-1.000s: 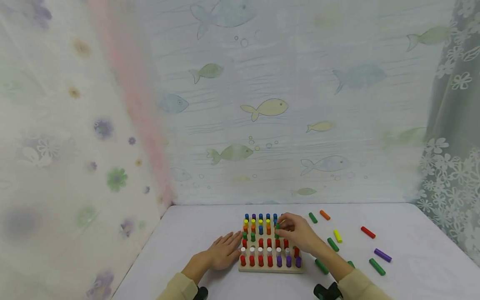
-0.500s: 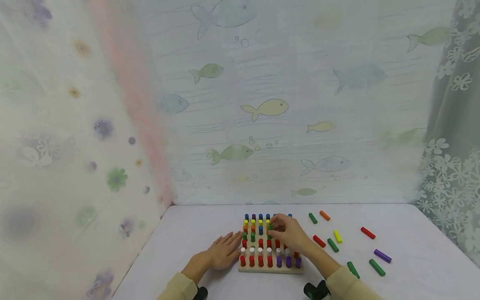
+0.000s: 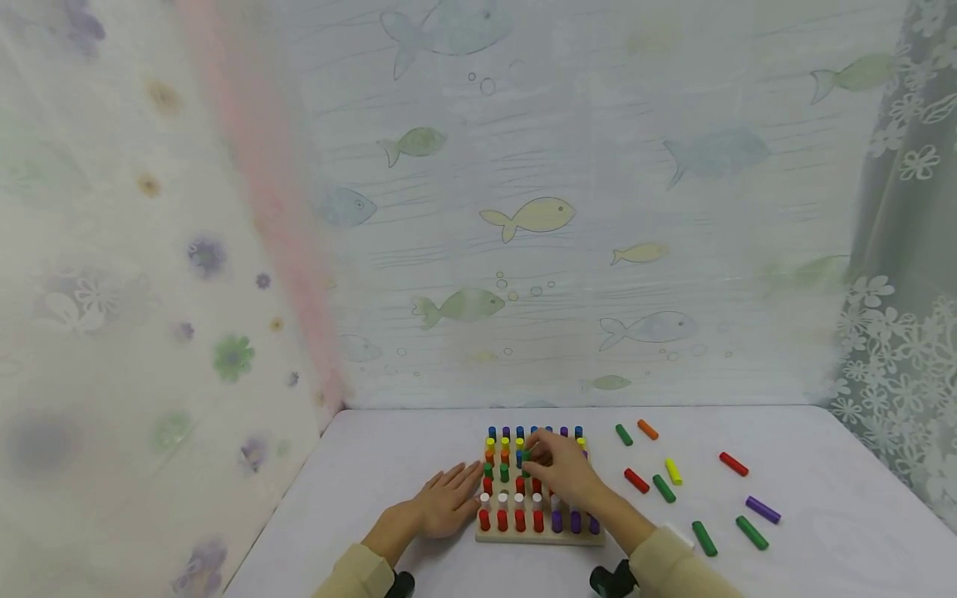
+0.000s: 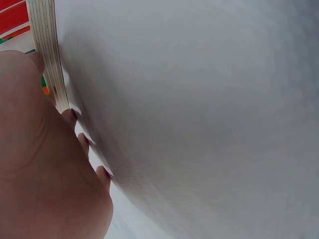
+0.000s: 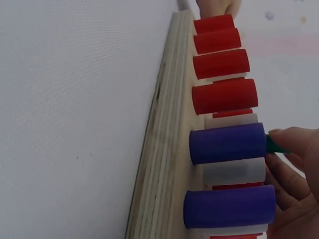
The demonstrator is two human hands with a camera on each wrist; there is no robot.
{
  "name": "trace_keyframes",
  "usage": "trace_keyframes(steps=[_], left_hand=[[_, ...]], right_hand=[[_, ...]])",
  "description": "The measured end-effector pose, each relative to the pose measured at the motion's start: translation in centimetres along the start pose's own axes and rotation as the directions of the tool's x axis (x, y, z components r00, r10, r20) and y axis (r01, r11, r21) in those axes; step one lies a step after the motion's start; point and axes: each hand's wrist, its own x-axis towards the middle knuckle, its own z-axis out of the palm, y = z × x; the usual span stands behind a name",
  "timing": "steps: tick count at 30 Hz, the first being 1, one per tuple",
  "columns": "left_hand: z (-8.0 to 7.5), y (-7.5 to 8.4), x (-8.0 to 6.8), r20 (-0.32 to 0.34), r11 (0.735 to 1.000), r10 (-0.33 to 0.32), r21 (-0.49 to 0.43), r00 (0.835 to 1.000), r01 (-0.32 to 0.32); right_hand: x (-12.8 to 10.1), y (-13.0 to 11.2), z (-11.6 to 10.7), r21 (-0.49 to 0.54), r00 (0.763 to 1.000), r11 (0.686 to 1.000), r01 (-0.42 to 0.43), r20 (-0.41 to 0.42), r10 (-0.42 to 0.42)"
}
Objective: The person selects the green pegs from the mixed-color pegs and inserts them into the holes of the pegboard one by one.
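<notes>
A wooden pegboard (image 3: pixel 538 540) on the table bears rows of upright coloured pegs. Above its green row my right hand (image 3: pixel 566 472) pinches a green peg (image 3: pixel 527 465) between thumb and fingers, with the peg's lower end close over the board. In the right wrist view that green peg (image 5: pixel 275 145) shows behind the purple pegs (image 5: pixel 228 143). My left hand (image 3: pixel 449 502) lies flat on the table, its fingertips right at the board's left edge. The left wrist view shows its fingers along the layered side of the board (image 4: pixel 47 50).
Loose pegs lie right of the board: several green (image 3: pixel 704 538), an orange (image 3: pixel 647 429), a yellow (image 3: pixel 673 471), a purple (image 3: pixel 763 509) and two red (image 3: pixel 636 480). A white thing (image 3: pixel 680 533) is partly hidden by the right sleeve. A fish-print curtain (image 3: pixel 478 249) hangs behind the table.
My right hand, with the green peg pinched in it, has moved left across the board. A loose red peg has come into view from behind the forearm. The left hand stays in place.
</notes>
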Motion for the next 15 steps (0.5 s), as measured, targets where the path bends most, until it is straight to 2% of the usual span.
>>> trace_keyframes(steps=[10,15], left_hand=[[-1.8,1.8,-1.2,0.023,1.000,-0.013,0.021,1.000,0.013],[-0.6,0.6,-0.4,0.002,1.000,-0.001,0.013,1.000,0.001]], right_hand=[[0.2,0.2,0.8,-0.050,1.000,0.999,0.007,0.000,-0.007],[0.2,0.3,1.2,-0.064,1.000,0.997,0.030,-0.001,-0.030]])
